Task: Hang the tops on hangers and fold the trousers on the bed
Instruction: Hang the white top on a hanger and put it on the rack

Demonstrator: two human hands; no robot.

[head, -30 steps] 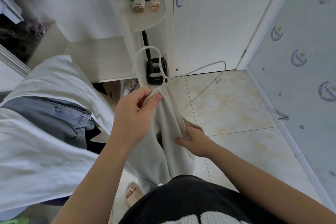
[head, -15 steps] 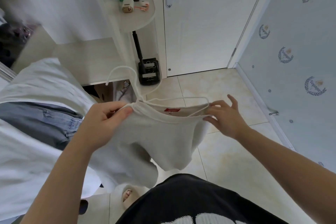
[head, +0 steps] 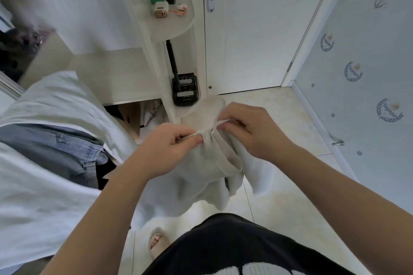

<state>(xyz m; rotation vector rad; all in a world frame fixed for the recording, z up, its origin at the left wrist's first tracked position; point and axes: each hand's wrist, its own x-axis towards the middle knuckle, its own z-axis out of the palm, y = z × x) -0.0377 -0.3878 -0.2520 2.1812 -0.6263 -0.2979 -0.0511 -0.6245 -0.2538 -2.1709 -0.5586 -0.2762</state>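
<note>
The left hand (head: 169, 149) and the right hand (head: 252, 131) pinch a soft pale grey top (head: 207, 176) and a thin white wire hanger (head: 220, 121) with curled fingers. The top hangs above the tiled floor (head: 279, 123), beside the white bed (head: 33, 196) where blue jeans (head: 55, 147) lie.

No text legible, script within wreath emblems (head: 390, 110) on pale blue wallpaper (head: 368, 29) too blurred, white labels on black plastic box (head: 185, 91) unreadable, white print on black garment (head: 223, 241) cut off.
</note>
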